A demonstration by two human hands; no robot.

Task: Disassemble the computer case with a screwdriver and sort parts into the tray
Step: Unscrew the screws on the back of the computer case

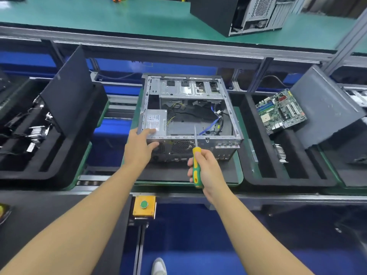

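Observation:
An open grey computer case [234, 124] lies on its side on a green-edged pallet in the middle. Inside it are a silver power supply [156, 122], loose cables and a drive cage at the far end. My left hand [139, 147] rests on the near left corner of the case, fingers spread over the rear panel beside the power supply. My right hand [206, 169] grips a yellow and green screwdriver [196, 165], shaft pointing up over the near edge of the case. A black foam tray [258, 175] at the right holds a green motherboard [281, 111].
A grey side panel [325, 108] leans in the right tray. The left black tray [49, 171] holds a black panel [69, 92] and several small parts. A yellow box with a green button [144, 207] sits near me. Another case [238, 12] stands on the far green bench.

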